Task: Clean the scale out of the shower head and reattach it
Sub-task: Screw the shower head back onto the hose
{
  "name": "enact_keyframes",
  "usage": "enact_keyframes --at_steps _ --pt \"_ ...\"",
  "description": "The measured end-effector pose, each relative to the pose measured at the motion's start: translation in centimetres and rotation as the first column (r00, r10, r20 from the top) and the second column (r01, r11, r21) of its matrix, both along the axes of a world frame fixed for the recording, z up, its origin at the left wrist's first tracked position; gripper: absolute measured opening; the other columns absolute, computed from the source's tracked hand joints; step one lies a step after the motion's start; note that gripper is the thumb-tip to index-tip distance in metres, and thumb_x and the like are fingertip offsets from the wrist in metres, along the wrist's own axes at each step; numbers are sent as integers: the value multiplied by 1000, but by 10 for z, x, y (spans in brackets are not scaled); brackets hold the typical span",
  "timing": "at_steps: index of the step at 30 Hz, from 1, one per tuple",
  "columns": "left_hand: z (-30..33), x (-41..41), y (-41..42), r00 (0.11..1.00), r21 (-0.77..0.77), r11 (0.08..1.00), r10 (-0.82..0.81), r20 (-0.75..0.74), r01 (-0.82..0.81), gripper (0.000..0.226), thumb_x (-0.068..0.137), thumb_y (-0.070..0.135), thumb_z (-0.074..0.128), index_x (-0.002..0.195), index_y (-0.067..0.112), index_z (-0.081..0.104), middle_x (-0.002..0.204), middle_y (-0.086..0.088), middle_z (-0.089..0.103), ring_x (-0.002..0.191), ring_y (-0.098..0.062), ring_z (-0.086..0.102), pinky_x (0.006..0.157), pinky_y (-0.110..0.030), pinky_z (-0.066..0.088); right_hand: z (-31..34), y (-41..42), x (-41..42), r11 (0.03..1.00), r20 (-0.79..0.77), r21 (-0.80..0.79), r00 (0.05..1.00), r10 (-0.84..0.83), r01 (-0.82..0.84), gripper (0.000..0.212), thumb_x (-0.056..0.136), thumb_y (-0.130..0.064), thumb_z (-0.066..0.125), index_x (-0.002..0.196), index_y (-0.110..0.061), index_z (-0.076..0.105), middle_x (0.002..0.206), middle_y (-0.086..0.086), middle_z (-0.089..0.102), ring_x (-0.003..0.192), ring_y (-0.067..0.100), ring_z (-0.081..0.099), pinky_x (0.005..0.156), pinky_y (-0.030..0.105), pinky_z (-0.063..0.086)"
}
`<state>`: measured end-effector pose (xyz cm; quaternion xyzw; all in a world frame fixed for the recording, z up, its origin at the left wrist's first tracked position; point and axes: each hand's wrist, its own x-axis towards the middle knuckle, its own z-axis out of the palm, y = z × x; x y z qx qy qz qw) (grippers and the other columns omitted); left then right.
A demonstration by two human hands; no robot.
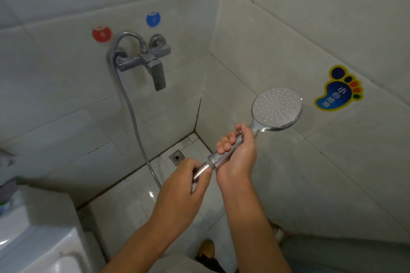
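Gripping hands: right hand (238, 150) hiding shower head (277, 108) handle, left hand (184, 186) covering hose nut (203, 170).

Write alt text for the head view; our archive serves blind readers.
A person's right hand grips the handle of a chrome shower head while the left hand pinches the hose nut at its base. Behind, on the tiled wall, are a mixer tap and a floor drain below.

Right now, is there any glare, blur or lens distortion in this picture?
Head view: wide-angle bending curves the wall tiles; glare on the wet floor; soft focus throughout, yet the shower head nozzles stay readable; the lower left corner is blurred.
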<state>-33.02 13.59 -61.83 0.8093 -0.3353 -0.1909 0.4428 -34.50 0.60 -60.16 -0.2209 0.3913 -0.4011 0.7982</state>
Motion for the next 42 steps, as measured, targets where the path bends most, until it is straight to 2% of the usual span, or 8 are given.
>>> enact_keyframes --at_steps 6,10,13,24,33,36,40,42 --pt "0 0 -1 1000 -22 1000 0 30 1 23 88 38 60 103 34 43 87 14 49 73 -4 53 56 -17 42 -1 -1 1 1000 11 21 1000 -1 1 12 93 -21 52 84 -14 49 54 -4 39 40 9 33 36 22 30" --pt "2 -1 -2 999 7 1000 19 -27 -19 19 94 45 43 107 32 48 86 11 48 73 -4 51 57 -16 40 0 0 3 999 35 38 999 -2 1 13 93 -20 51 81 -14 48 53 -4 38 39 9 33 35 21 29" --pt "2 -1 -2 999 19 1000 -12 -33 13 37 99 42 27 89 25 59 84 6 52 77 -9 51 67 -19 42 -1 0 3 999 42 47 999 1 -3 13 93 -19 52 81 -15 48 53 -4 38 38 9 32 34 21 28" --pt "1 3 1 999 -38 999 6 34 -4 10 90 34 59 87 29 51 88 14 41 77 -5 49 63 -12 41 -2 0 1 999 32 45 999 20 -22 14 94 -22 52 82 -14 49 55 -4 39 41 9 34 36 21 30" --pt "-2 11 2 998 20 998 -55 12 55 38 93 48 32 88 28 65 83 10 52 82 -6 51 65 -12 36 -3 1 1 999 24 15 999 38 -38 12 92 -20 52 83 -14 48 55 -4 39 40 9 33 35 22 30" --pt "-2 11 3 998 13 998 -63 29 63 37 93 52 36 85 27 62 79 9 52 79 -8 51 63 -15 37 -2 3 2 999 25 14 999 38 -38 12 93 -20 51 83 -13 48 55 -4 38 40 9 32 35 22 29" --pt "-2 9 4 1000 -7 1000 -15 -9 15 10 89 39 58 91 31 52 84 14 51 77 -5 52 64 -15 43 -3 3 2 999 15 17 1000 27 -27 12 93 -21 52 84 -13 48 55 -4 38 41 9 32 36 22 29" --pt "-2 7 4 999 -22 1000 -10 -32 9 21 86 34 65 97 31 48 87 13 51 78 -6 54 62 -15 46 -4 3 1 999 18 26 999 26 -27 13 93 -21 52 83 -14 48 55 -4 38 40 9 33 36 22 30"
